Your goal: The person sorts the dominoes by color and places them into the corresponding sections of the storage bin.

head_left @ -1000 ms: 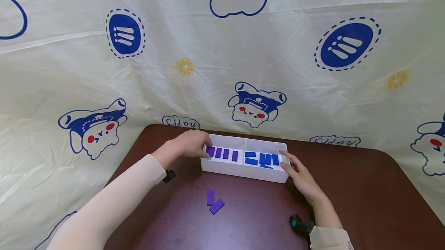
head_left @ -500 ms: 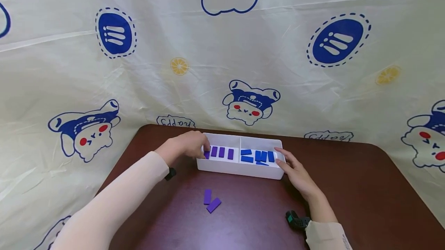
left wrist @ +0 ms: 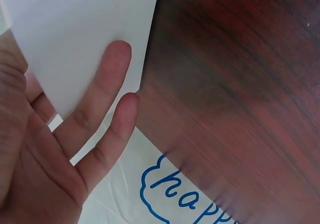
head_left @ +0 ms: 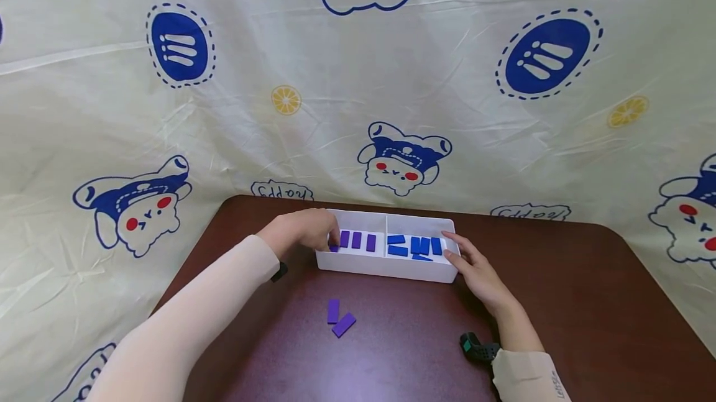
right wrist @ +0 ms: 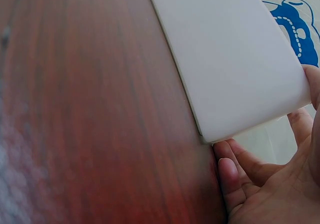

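Note:
A white two-part tray (head_left: pixel 386 268) stands on the brown table (head_left: pixel 559 302). Its left compartment holds purple tiles (head_left: pixel 358 240), its right one blue tiles (head_left: pixel 416 246). My left hand (head_left: pixel 304 231) lies over the tray's left end, and its fingertips cover a purple tile (head_left: pixel 334 248) just inside the rim. In the left wrist view two fingers (left wrist: pixel 107 92) lie straight along the tray's outer wall (left wrist: pixel 85 29); thumb and forefinger are hidden. My right hand (head_left: pixel 475 271) rests with straight fingers against the right end. The right wrist view shows that hand (right wrist: pixel 270 184) at the tray's corner (right wrist: pixel 230 54).
Two loose purple tiles (head_left: pixel 338 318) lie on the table in front of the tray. A printed cream cloth (head_left: pixel 358 110) hangs close behind the table's far edge. Bare tabletop stretches to the right of the tray.
The leftmost purple tile has sunk lower in the left compartment under my left fingertips and now barely shows. Both hands have stayed at the tray's ends.

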The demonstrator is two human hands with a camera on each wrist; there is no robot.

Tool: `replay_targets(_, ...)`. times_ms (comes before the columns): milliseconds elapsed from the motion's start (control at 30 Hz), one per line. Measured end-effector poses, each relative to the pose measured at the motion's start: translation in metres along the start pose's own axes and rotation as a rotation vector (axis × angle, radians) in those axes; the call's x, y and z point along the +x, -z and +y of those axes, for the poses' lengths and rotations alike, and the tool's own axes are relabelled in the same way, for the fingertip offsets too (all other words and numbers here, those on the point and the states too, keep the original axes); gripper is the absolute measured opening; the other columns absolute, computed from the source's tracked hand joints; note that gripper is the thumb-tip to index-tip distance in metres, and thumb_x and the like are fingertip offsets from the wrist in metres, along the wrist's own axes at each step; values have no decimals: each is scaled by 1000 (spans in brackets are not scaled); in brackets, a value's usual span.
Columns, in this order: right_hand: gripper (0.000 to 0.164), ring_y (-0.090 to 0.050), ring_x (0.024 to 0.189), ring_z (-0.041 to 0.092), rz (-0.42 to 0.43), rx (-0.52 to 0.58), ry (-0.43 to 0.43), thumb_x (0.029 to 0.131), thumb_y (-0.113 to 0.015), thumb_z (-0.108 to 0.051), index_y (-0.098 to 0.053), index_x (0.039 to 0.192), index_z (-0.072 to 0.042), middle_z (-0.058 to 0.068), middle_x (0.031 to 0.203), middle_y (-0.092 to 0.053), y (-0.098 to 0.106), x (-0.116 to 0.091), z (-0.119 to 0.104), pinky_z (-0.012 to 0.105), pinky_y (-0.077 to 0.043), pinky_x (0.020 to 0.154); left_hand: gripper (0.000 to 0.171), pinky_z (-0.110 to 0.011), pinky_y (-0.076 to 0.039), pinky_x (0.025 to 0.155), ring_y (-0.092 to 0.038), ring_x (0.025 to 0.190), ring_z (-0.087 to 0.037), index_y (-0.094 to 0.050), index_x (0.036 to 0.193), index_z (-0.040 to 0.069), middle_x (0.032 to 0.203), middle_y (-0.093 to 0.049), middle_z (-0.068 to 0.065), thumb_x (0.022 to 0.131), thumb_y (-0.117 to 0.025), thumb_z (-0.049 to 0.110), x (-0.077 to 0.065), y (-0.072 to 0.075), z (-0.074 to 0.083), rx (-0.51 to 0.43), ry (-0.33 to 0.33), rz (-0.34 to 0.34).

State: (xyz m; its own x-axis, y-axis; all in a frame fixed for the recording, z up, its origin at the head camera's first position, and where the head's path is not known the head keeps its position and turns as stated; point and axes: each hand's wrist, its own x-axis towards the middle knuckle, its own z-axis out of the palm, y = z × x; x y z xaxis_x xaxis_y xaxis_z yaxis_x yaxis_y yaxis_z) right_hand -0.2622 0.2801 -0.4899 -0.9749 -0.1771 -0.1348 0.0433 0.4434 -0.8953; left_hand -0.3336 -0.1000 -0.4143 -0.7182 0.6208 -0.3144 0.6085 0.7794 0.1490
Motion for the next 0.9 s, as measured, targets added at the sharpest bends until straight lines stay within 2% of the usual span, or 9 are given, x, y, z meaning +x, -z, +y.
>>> replay_targets(133, 62, -35, 144, 43, 7, 6, -3, 106, -51, -51, -30, 163, -36, 21, 169, -22, 1, 0, 1, 72, -30, 116, 28, -29, -54, 91, -60, 94, -12, -83, 109, 20, 110, -75, 4, 88, -71, 6, 3, 1, 1, 47, -9, -1)
replay_targets(267, 62, -35, 144, 42, 8, 17, -2, 107, -51, -50, -30, 163, -36, 20, 169, -22, 1, 0, 2, 72, -30, 116, 27, -30, -54, 87, -59, 91, -13, -83, 107, 19, 108, -75, 3, 87, -71, 4, 4, 3, 2, 37, 10, 4)
replay_targets(567, 62, -33, 145, 43, 14, 25, -10, 107, -51, -49, -30, 163, -36, 21, 169, -22, 2, 1, 3, 72, -29, 117, 22, -32, -57, 89, -65, 96, -13, -83, 108, 19, 109, -77, 3, 88, -77, 14, 0, 11, 6, 38, 47, 19)
replay_targets(733, 62, -34, 145, 43, 8, 21, -18, 107, -51, -49, -29, 163, -36, 20, 169, -23, 1, 0, 4, 72, -30, 117, 24, -34, -57, 90, -65, 96, -14, -82, 111, 19, 109, -77, 4, 87, -82, 23, -7, 13, 10, 31, 80, 54)
replay_targets(900, 61, -38, 144, 42, 2, 12, -2, 107, -51, -49, -31, 163, -34, 19, 168, -27, 2, -1, 2, 70, -32, 117, 30, -38, -55, 95, -66, 100, -16, -81, 114, 18, 113, -76, 5, 87, -84, 30, -21, 16, 11, 50, 86, 121)
